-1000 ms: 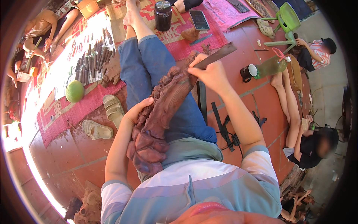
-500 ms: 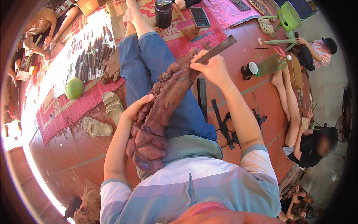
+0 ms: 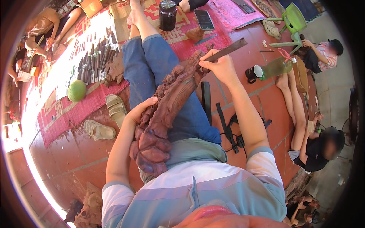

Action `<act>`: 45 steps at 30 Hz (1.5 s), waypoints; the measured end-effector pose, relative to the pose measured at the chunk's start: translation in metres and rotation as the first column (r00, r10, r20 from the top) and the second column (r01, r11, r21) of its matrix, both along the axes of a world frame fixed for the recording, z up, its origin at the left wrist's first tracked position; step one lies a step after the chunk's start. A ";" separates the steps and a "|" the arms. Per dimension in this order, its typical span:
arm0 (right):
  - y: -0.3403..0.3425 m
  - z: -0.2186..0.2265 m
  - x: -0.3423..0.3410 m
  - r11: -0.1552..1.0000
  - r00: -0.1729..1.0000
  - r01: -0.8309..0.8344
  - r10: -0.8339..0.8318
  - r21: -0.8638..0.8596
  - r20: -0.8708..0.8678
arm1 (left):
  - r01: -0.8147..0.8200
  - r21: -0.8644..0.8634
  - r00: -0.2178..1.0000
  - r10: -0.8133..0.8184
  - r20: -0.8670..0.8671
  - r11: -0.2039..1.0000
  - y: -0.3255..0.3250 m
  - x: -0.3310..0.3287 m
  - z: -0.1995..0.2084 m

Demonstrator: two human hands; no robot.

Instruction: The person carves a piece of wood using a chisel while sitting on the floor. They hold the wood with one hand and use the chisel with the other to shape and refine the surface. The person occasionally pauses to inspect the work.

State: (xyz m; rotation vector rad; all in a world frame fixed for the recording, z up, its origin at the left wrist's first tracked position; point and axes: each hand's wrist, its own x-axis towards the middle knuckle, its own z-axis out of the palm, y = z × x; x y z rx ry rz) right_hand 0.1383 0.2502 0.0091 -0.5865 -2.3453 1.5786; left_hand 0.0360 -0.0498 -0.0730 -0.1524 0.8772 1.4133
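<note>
A long reddish-brown wood carving point(image 3: 173, 104) lies slantwise across my lap, with rounded lobes at its near end and knobbly detail along its left side. My left hand point(image 3: 140, 111) is wrapped around the carving's left edge, thumb on top and the other fingers mostly hidden. At the carving's far end, my right hand point(image 3: 222, 69) pinches a flat dark strip like a file point(image 3: 231, 49). The strip's free end sticks out to the upper right; its other end is hidden behind my fingers, so I cannot tell whether it touches the wood.
Rows of carving tools point(image 3: 93, 60) and a green round fruit point(image 3: 76, 90) lie at the left, near sandals point(image 3: 99, 130). A dark jar point(image 3: 167, 17) and a phone point(image 3: 204, 20) stand ahead. At the right are a mug point(image 3: 252, 74), a bottle point(image 3: 275, 69), black straps point(image 3: 228, 131) and seated people.
My right hand and the file-like strip have shifted a little to the right along the carving's far end. My left hand keeps its grip on the carving.
</note>
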 end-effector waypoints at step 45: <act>-0.030 0.024 -0.019 0.912 0.986 -0.067 -0.002 0.404 0.168 | 0.061 0.001 0.998 -0.061 0.016 0.998 0.004 -0.003 -0.001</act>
